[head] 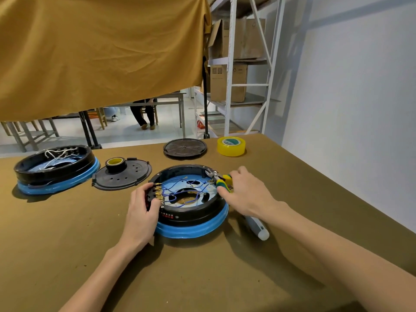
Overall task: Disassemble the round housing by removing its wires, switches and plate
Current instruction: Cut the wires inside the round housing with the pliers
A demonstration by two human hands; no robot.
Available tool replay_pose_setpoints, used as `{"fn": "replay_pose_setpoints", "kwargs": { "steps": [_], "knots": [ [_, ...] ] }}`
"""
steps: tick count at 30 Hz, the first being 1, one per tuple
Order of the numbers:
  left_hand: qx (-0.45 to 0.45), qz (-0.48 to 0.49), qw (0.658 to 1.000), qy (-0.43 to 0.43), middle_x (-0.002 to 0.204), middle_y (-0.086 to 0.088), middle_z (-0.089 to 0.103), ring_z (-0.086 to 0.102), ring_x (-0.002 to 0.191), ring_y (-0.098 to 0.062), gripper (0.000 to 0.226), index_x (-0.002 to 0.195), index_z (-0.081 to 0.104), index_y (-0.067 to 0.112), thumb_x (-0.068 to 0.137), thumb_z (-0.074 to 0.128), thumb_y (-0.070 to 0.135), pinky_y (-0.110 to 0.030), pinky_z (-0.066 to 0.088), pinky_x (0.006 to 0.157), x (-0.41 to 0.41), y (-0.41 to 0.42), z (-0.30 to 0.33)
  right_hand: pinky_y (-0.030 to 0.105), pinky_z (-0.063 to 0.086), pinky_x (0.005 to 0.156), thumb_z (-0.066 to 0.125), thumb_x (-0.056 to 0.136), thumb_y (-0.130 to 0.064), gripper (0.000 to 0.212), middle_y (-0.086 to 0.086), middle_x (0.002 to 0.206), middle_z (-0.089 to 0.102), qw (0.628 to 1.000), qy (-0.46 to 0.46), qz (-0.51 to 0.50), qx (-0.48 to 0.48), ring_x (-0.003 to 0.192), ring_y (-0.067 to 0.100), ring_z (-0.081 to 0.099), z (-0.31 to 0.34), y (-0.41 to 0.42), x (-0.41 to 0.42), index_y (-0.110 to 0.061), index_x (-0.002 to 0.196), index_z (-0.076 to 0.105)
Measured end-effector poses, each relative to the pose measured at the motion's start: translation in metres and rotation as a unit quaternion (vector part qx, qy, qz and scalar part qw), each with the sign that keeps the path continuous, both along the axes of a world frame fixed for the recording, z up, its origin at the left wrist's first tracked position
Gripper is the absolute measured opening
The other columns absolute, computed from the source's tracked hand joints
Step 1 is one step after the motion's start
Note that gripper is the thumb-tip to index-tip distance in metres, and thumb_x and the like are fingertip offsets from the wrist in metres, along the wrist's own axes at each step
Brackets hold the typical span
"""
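Between left hand (140,207) and right hand (244,192), housing (191,218).

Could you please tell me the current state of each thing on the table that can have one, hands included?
Near round black-and-blue housing: open, blue wires still inside.
Far black-and-blue housing: open, white wires inside.
Flat black perforated cover: off, lying on the table.
Left hand: grips the near housing's rim.
Right hand: holds green-and-yellow-handled pliers.
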State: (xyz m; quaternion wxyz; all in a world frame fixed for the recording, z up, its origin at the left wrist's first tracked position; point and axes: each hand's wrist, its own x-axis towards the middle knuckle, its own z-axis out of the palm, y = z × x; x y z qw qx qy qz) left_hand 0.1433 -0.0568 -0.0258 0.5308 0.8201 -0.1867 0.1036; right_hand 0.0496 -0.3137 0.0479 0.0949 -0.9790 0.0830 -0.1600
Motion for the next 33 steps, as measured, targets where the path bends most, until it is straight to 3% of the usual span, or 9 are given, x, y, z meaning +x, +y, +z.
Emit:
{"fn": "replay_pose_setpoints", "kwargs": {
  "steps": [3, 7, 10, 13, 22, 25, 28, 30, 33],
  "knots": [
    [0.002, -0.036, 0.999, 0.001, 0.148, 0.000, 0.047, 0.049, 0.132, -0.013, 0.042, 0.150, 0.040, 0.025, 0.108, 0.041, 0.025, -0.042, 0.046, 0.111, 0.009, 0.006, 0.001, 0.033, 0.050, 0.079, 0.053, 0.095, -0.057, 0.050, 0.000, 0.108, 0.051, 0.997, -0.021, 0.075, 0.026, 0.091, 0.017, 0.054, -0.006, 0.011, 0.004, -0.016, 0.123, 0.058],
    [-0.027, -0.057, 0.998, 0.031, 0.148, 0.006, 0.049, 0.050, 0.132, -0.007, 0.057, 0.151, 0.040, 0.030, 0.095, 0.038, 0.042, -0.032, 0.047, 0.108, 0.010, 0.011, 0.001, 0.031, 0.043, 0.084, 0.056, 0.092, -0.061, 0.063, 0.000, 0.113, 0.057, 0.989, -0.028, 0.142, -0.037, 0.096, 0.015, 0.048, 0.000, 0.014, 0.015, -0.017, 0.136, 0.057],
    [-0.015, -0.056, 0.998, 0.024, 0.147, 0.011, 0.047, 0.045, 0.128, 0.012, 0.057, 0.150, 0.040, 0.031, 0.094, 0.037, 0.042, -0.008, 0.040, 0.095, 0.012, 0.014, -0.001, 0.035, 0.049, 0.075, 0.052, 0.092, -0.063, 0.053, 0.000, 0.103, 0.057, 0.996, -0.015, 0.069, -0.045, 0.090, 0.018, 0.054, 0.007, 0.005, 0.024, -0.019, 0.119, 0.061],
    [0.004, -0.047, 0.999, 0.013, 0.145, 0.012, 0.047, 0.043, 0.121, 0.023, 0.056, 0.149, 0.040, 0.032, 0.095, 0.035, 0.044, 0.001, 0.040, 0.084, 0.013, 0.013, -0.002, 0.032, 0.038, 0.054, 0.051, 0.093, -0.065, 0.047, -0.002, 0.083, 0.053, 0.997, -0.019, -0.079, -0.013, 0.070, 0.017, 0.053, 0.001, -0.011, 0.024, -0.019, 0.085, 0.055],
    [0.086, -0.007, 0.996, -0.009, 0.157, 0.005, 0.042, 0.040, 0.125, 0.001, 0.061, 0.154, 0.037, 0.035, 0.096, 0.023, 0.048, -0.034, 0.035, 0.109, 0.010, 0.015, 0.003, 0.028, 0.035, 0.051, 0.056, 0.090, -0.056, 0.041, -0.003, 0.071, 0.058, 0.973, 0.131, -0.191, 0.009, 0.061, 0.015, 0.055, -0.029, -0.045, 0.001, -0.019, 0.072, 0.053],
    [0.078, -0.002, 0.997, -0.014, 0.154, 0.003, 0.044, 0.041, 0.125, 0.000, 0.062, 0.154, 0.038, 0.033, 0.096, 0.023, 0.050, -0.038, 0.037, 0.112, 0.003, 0.017, 0.002, 0.028, 0.040, 0.056, 0.056, 0.089, -0.060, 0.043, -0.002, 0.078, 0.061, 0.967, 0.154, -0.197, 0.037, 0.072, 0.018, 0.060, -0.028, -0.049, 0.003, -0.020, 0.075, 0.055],
    [0.076, 0.008, 0.997, -0.026, 0.145, 0.001, 0.049, 0.047, 0.122, -0.007, 0.062, 0.151, 0.043, 0.031, 0.095, 0.027, 0.054, -0.048, 0.045, 0.109, -0.004, 0.020, 0.003, 0.036, 0.052, 0.077, 0.056, 0.092, -0.058, 0.041, 0.005, 0.099, 0.064, 0.964, 0.185, -0.188, 0.037, 0.095, 0.026, 0.062, -0.019, -0.043, 0.009, -0.020, 0.079, 0.053],
    [0.080, 0.016, 0.996, -0.034, 0.134, 0.002, 0.050, 0.052, 0.117, -0.013, 0.058, 0.146, 0.048, 0.032, 0.096, 0.031, 0.056, -0.050, 0.051, 0.101, -0.005, 0.022, 0.003, 0.039, 0.053, 0.086, 0.058, 0.095, -0.050, 0.033, 0.007, 0.111, 0.061, 0.981, 0.116, -0.153, 0.007, 0.102, 0.026, 0.060, -0.013, -0.028, 0.012, -0.018, 0.092, 0.059],
    [0.043, 0.033, 0.998, -0.035, 0.127, 0.002, 0.052, 0.052, 0.120, -0.016, 0.033, 0.133, 0.054, 0.036, 0.105, 0.040, 0.044, -0.047, 0.049, 0.103, 0.003, 0.020, 0.003, 0.020, 0.047, 0.073, 0.061, 0.096, -0.024, 0.010, -0.005, 0.099, 0.065, 0.983, -0.136, 0.058, 0.108, 0.090, 0.011, 0.062, -0.001, 0.015, 0.022, -0.020, 0.103, 0.066]
  ]
}}
